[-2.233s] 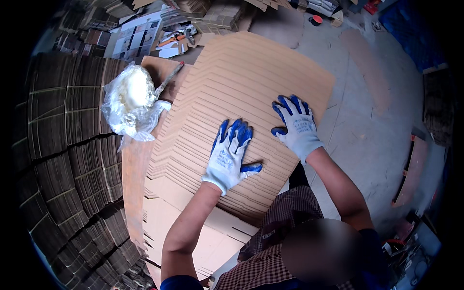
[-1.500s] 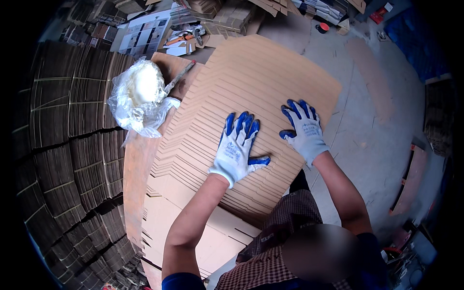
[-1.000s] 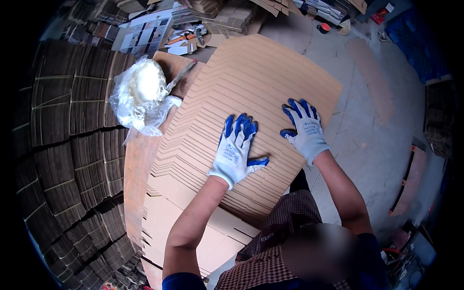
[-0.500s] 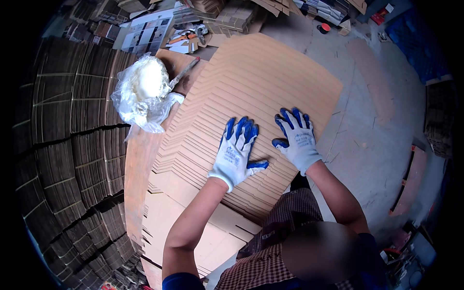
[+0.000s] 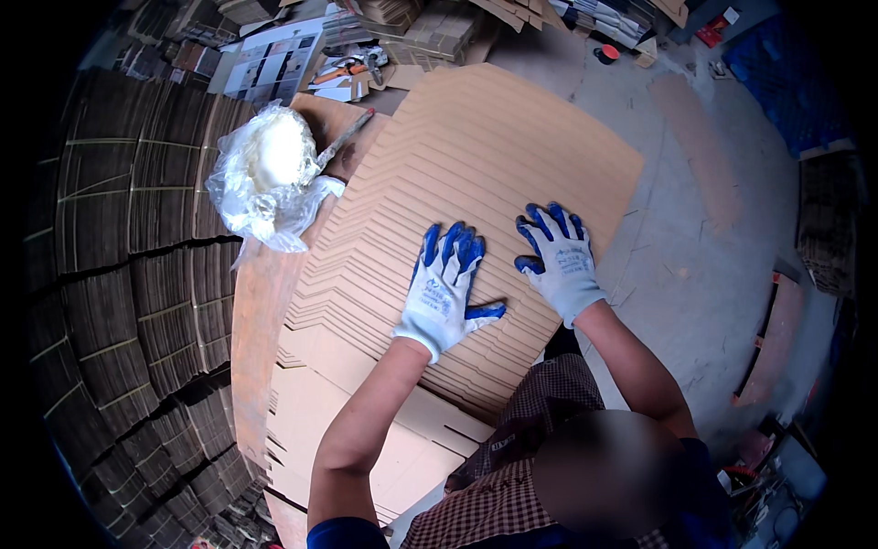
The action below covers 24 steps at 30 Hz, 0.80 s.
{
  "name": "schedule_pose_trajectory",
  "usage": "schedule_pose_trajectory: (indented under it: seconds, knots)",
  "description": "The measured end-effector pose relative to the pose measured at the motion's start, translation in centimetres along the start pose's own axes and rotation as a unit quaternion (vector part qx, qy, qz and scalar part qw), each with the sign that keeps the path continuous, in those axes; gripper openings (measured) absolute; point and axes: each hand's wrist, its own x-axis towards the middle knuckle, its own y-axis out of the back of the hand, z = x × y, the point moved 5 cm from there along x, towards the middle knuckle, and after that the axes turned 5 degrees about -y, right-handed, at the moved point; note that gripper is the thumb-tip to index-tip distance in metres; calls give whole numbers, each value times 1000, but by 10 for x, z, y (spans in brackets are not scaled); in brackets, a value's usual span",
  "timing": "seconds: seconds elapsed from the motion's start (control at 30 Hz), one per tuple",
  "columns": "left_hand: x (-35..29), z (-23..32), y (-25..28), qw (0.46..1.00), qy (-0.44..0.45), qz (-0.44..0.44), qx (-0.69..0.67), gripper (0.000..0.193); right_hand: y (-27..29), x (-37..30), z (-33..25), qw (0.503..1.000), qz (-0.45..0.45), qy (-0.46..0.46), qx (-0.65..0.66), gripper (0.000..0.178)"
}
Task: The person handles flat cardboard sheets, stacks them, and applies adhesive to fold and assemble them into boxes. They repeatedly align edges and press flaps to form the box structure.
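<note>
Left hand and right hand are pressing flat, fingers spread, gripping nothing — on fanned tan cardboard sheets reaching toward 12 o'clock.

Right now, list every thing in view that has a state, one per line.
Left hand: gloved, flat, fingers spread on the fanned cardboard sheets.
Right hand: gloved, flat on the same sheets.
Cardboard sheets: lying flat, overlapped stepwise.
Clear plastic bag: crumpled, beside the sheets.
Bundled cardboard stacks: piled at left.

gloves: white, blue fingers
cardboard sheets: tan
bag, left of the sheets: clear, whitish
shirt: brown-white check
</note>
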Motion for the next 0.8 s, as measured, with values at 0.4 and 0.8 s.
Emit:
schedule_pose_trajectory:
  seconds: [0.4,0.8]
  knots:
    - [-7,-1,-1,1000,-3,12,14,101,4,-2,-6,1000,-6,2,11,64]
    - [-12,1,-1,998,12,-47,38,101,2,1,-4,1000,-21,-14,-4,68]
